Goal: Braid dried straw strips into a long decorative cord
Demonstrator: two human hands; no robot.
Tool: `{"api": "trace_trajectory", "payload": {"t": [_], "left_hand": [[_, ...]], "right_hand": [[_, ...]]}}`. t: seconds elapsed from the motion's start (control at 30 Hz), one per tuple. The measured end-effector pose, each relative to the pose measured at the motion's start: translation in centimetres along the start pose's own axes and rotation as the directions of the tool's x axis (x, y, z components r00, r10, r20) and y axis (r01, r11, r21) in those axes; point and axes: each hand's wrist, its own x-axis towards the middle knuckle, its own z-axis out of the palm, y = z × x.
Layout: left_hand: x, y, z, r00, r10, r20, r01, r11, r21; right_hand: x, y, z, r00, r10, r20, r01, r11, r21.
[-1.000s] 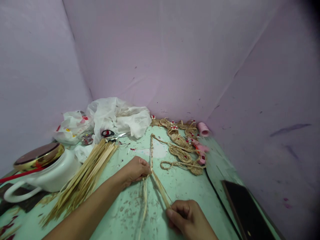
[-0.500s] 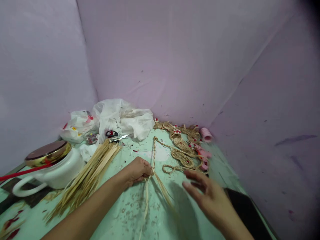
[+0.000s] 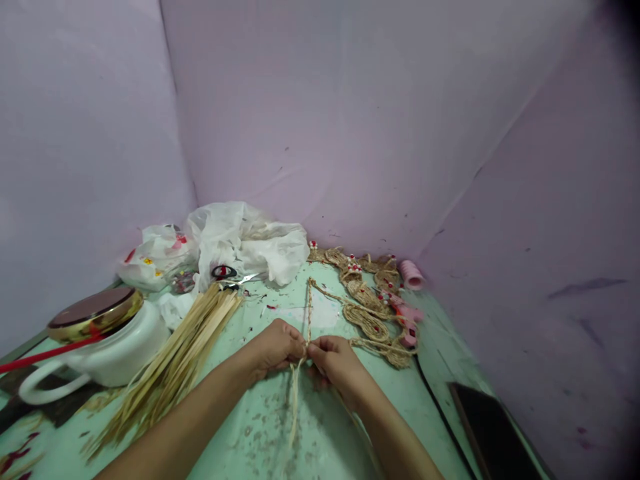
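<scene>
Far left on the green desk (image 3: 240,427), a red rod (image 3: 55,353) slants across to a white handled pot (image 3: 135,343), and there's a round gold-rimmed case (image 3: 95,316) perched on top! Just beside it, a fanned bundle of straw strips (image 3: 173,367) lies aslant, with scissors (image 3: 223,272) at its far end and a crumpled white plastic bag (image 3: 250,243) right behind. Now the middle, and here's the action: the left hand (image 3: 281,347) is closed in a tight pinch on the near end of a thin straw braid (image 3: 309,310), pale loose strands (image 3: 294,407) dangling below. Hard up against it, the right hand (image 3: 333,360), thumb and forefinger together, pinches at the very same spot; its lower fingers are too shadowed to read. The braid stretches straight away from both hands, bends at its far end and heads right, to coiled plaits (image 3: 367,323) with red and white beads among them. Next, a pink glue gun (image 3: 409,327), a pink spool (image 3: 411,275) behind it, and, far right, a dark flat slab (image 3: 493,433).
</scene>
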Motion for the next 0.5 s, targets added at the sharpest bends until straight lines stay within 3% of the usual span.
{"api": "trace_trajectory", "payload": {"t": [0.1,0.2,0.27,0.37,0.5], "left_hand": [[0.2,-0.2,-0.1,1.0,-0.003,-0.017,0.004,0.998,0.064],[0.2,-0.3,-0.4,0.997,0.019,-0.07,0.001,0.961,0.276],[0.0,-0.2,-0.5,0.99,0.049,-0.133,0.021,0.876,0.483],[-1.2,0.5,0.1,0.962,0.147,-0.231,0.072,0.677,0.732],[-3.3,1.7,2.8,0.928,0.243,-0.284,0.139,0.481,0.865]], "right_hand": [[0.6,0.6,0.0,0.985,-0.138,-0.101,0.128,0.986,-0.104],[1.0,1.1,0.2,0.972,-0.193,-0.137,0.175,0.976,-0.132],[1.1,1.3,0.4,0.973,-0.182,-0.141,0.169,0.981,-0.099],[1.0,1.5,0.6,0.982,-0.145,-0.123,0.146,0.989,0.0],[0.8,1.4,0.9,0.994,-0.065,-0.091,0.084,0.972,0.222]]}}
